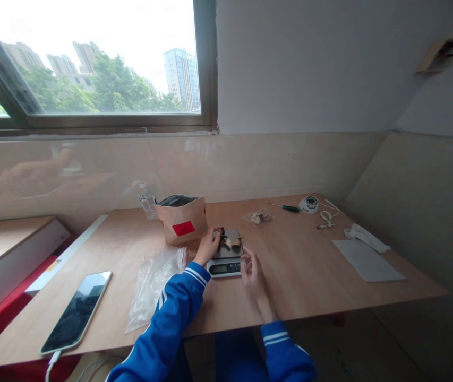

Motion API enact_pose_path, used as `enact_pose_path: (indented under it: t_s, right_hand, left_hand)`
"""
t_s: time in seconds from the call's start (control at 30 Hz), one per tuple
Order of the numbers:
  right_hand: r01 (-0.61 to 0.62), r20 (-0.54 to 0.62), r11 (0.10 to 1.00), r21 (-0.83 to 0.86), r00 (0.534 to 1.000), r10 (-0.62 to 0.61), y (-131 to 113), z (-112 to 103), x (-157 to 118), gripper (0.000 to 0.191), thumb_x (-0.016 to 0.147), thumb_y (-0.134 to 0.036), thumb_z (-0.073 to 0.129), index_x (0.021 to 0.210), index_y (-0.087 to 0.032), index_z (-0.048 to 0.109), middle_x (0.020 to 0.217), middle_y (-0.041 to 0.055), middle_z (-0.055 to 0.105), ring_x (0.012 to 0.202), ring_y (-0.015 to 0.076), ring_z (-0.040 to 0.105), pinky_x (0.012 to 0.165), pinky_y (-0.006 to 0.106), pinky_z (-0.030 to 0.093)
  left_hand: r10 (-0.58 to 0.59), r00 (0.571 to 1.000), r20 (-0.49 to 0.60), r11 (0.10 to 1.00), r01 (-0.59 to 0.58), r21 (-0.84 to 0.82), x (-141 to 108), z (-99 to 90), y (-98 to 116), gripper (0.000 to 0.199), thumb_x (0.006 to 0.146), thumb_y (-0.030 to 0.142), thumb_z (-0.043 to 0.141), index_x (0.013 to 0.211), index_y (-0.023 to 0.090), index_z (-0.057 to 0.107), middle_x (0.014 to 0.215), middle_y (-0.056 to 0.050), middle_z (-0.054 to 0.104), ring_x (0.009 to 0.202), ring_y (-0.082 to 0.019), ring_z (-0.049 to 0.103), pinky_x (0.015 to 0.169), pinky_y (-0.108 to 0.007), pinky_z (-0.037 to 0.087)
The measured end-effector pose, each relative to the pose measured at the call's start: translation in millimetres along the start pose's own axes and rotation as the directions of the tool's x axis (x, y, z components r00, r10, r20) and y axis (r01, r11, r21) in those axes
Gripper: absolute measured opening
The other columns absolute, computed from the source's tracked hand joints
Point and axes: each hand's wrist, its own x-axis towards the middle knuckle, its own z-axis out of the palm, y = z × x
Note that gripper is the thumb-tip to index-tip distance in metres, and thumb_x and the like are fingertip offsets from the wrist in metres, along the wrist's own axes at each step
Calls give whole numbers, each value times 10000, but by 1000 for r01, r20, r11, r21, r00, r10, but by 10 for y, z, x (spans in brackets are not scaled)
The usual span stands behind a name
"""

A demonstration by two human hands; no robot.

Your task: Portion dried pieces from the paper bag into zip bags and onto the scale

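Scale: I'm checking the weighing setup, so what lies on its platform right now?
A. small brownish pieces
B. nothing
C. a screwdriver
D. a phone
A: small brownish pieces lie on the scale, with the left hand at its back left edge and the right hand at its front right corner.

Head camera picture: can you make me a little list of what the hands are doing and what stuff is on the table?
left hand: at the left edge of the scale's plate, by the small pieces
right hand: fingers at the right front corner of the scale
scale: small, digital, display facing the person
pieces on scale: a few small brown and pale bits
paper pouch: open, upright, red label, behind the scale
plastic bags: clear, lying flat, left of the scale
phone: screen dark, cable plugged in
screwdriver: green handle, far side of the table
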Motion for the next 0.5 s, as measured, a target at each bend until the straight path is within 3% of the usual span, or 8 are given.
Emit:
enact_pose_path:
  t_s: [0.13,0.23,0.37,0.5]
  right_hand:
    - [-4,-6,1000,-1,1000,4,3,-1,1,423,888,-247,448,1307,-196,444,1000,83,590,842,176,568,718,301,513]
    - [5,-14,1000,-7,1000,-5,-2,-3,7,422,887,-240,449,1306,-197,447,1000,85,587,844,178,570,729,307,515]
    - [16,-19,1000,-16,1000,-16,-11,-12,15,424,884,-230,451,1307,-207,452,1037,98,579,893,193,574,754,324,521]
    - [12,-23,1000,-19,1000,-13,-15,-16,16,416,883,-221,447,1299,-210,460,1058,107,575,930,203,574,768,340,524]
  left_hand:
    - [-1,998,57,999,0,32,118,58,-35,235,841,287,539,1035,218,653,1265,-98,608,1268,-234,474,1087,-410,300]
    - [-34,995,98,999,30,42,158,85,-61,208,839,324,550,971,220,673,1216,-92,640,1276,-245,466,1108,-430,259]
    - [-36,992,122,999,35,16,157,75,-36,182,833,355,558,864,224,681,1071,-75,697,1193,-232,538,1084,-392,306]
    - [-56,995,83,998,58,-24,110,19,62,185,816,359,581,891,224,683,1055,-76,703,1144,-235,570,1031,-369,378]
